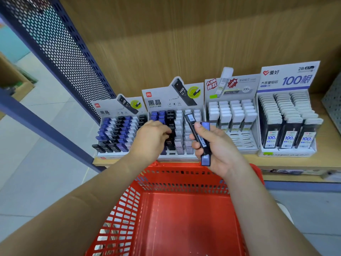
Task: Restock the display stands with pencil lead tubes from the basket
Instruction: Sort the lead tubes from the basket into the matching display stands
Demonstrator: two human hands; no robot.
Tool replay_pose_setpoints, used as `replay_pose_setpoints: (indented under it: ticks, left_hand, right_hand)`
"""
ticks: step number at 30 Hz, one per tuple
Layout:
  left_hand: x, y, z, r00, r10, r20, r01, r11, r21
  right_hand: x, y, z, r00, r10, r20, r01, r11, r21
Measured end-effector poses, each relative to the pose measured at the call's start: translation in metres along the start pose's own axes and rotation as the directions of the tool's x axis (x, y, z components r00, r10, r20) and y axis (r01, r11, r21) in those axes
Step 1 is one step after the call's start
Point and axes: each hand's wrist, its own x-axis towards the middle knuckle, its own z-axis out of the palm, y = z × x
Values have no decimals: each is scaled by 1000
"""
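Note:
My right hand (214,145) grips a few dark pencil lead tubes with blue caps (201,139), held upright in front of the second display stand (173,100). My left hand (151,137) reaches into that stand's black HB tubes (170,124), fingers curled at a black tube; whether it holds the tube is hidden. The red basket (184,178) sits below my forearms, its visible floor bare. A smaller stand (118,130) at the left holds blue, black and white tubes.
Two more stands stand to the right: one with white-capped tubes (232,115) and several free slots in front, and a "100" stand (287,122) packed full. All sit on a wooden shelf (328,145). A perforated blue metal panel (60,52) bounds the left side.

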Motion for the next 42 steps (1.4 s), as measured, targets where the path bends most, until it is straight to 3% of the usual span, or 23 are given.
replay_pose_setpoints:
  ticks: [2,4,6,8,9,11,17,19,22,23,26,30,33,37,42]
  left_hand:
    - [1,6,-9,996,-84,42,86,995,-52]
    - [2,13,-26,982,-187,27,188,951,-246]
    - [1,23,-47,961,-251,114,266,736,-622]
    - [-1,32,-67,951,-171,259,310,464,-830]
    - [-3,35,-73,948,-125,292,317,418,-851]
    - [-5,40,-83,950,-123,287,312,443,-841]
    - [-10,26,-96,918,-382,111,315,529,-788]
    - [-13,18,-100,913,-373,164,340,473,-813]
    - [-19,10,-106,912,-257,321,389,290,-874]
    - [-20,8,-108,912,-241,332,393,283,-875]
    - [-23,3,-108,911,-259,320,397,347,-850]
    - [-21,0,-100,908,-345,240,374,406,-834]
    - [-17,-2,-90,915,-386,120,339,572,-747]
    - [-20,0,-69,968,-242,71,249,868,-429]
    - [-27,8,-46,991,-96,93,111,981,-161]
  right_hand:
    - [0,0,2,1000,-15,-6,15,1000,-26]
    - [0,-1,4,1000,-23,18,23,998,-51]
    - [-1,-2,6,998,-6,61,9,999,-54]
    - [-4,-2,9,990,39,133,-30,997,-66]
    - [-6,-2,12,981,68,181,-56,996,-70]
    - [-9,-1,17,961,117,250,-103,992,-69]
    - [-11,0,21,944,140,300,-102,985,-137]
    - [-13,0,21,949,103,298,-49,982,-184]
    - [-12,1,22,957,84,277,-28,980,-198]
    - [-12,2,24,957,89,275,-32,978,-206]
    - [-11,7,27,963,108,248,-46,969,-242]
    - [-4,9,19,992,104,77,-65,914,-399]
    - [-2,2,3,997,77,-26,-80,896,-436]
    - [0,-11,-15,995,86,-44,-93,982,-164]
    - [2,-8,-18,997,81,8,-81,992,93]
